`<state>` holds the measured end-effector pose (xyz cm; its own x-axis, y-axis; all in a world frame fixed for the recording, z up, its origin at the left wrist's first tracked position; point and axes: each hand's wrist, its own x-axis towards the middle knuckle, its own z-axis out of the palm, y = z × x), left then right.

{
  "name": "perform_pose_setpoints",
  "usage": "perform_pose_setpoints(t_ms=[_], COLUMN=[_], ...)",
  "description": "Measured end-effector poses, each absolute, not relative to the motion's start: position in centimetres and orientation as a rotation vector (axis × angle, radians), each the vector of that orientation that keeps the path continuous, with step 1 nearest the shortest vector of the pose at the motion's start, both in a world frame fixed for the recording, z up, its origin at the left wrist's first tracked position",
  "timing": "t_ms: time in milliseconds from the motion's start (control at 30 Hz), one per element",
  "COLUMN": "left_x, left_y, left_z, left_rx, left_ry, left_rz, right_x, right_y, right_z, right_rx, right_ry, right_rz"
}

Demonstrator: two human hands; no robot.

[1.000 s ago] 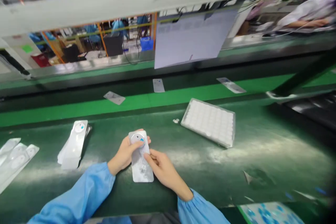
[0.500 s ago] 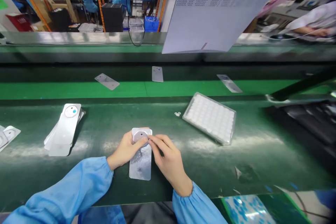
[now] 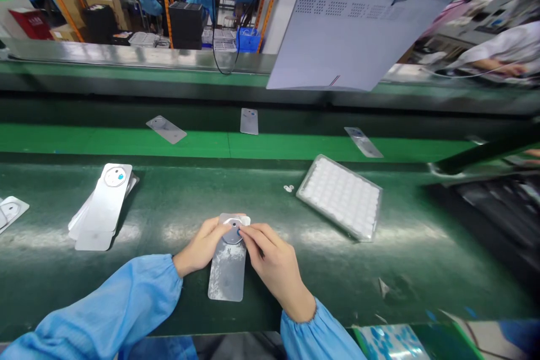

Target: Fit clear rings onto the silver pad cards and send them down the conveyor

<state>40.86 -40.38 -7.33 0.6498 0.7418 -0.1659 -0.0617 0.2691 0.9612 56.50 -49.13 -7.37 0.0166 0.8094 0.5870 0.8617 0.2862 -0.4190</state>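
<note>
My left hand (image 3: 205,246) grips a silvery phone back cover (image 3: 228,275) by its upper left edge, the thumb lying near the round camera section. The cover is tilted just above the green bench, with whitish reflections or marks on its surface. My right hand (image 3: 272,256) is pinched at the right side of the camera ring (image 3: 232,230). A small blue dot (image 3: 239,231) shows at its fingertips; whether they hold it or only touch it is hidden. On the left lies a stack of similar covers (image 3: 100,216), the top one with a blue dot in its camera ring.
A clear tray of white round pieces (image 3: 341,194) sits right of my hands, with several small white discs (image 3: 289,188) beside it. Three covers lie on the green belt (image 3: 202,143) beyond. A monitor (image 3: 337,34) hangs overhead. A black arm (image 3: 485,149) stands at right.
The cover has tilted and its reflections have shifted. A blue dot now shows at my right fingertips, which still meet the camera ring. The camera view has shifted slightly.
</note>
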Motion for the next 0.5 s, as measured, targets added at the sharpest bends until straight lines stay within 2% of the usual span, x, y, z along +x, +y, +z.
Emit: perform_pose_setpoints(t_ms=[333, 500], left_x=[41.1, 41.2], left_y=[-40.2, -40.2], left_z=[-8.3, -8.7], left_rx=[0.940, 0.839], left_ry=[0.828, 0.867], left_rz=[0.651, 0.671], right_x=[56.6, 56.4], right_y=[-48.8, -49.1], right_z=[-8.6, -8.6], right_rx=[-1.417, -1.289], right_ry=[-1.874, -1.595], right_rz=[-0.289, -0.161])
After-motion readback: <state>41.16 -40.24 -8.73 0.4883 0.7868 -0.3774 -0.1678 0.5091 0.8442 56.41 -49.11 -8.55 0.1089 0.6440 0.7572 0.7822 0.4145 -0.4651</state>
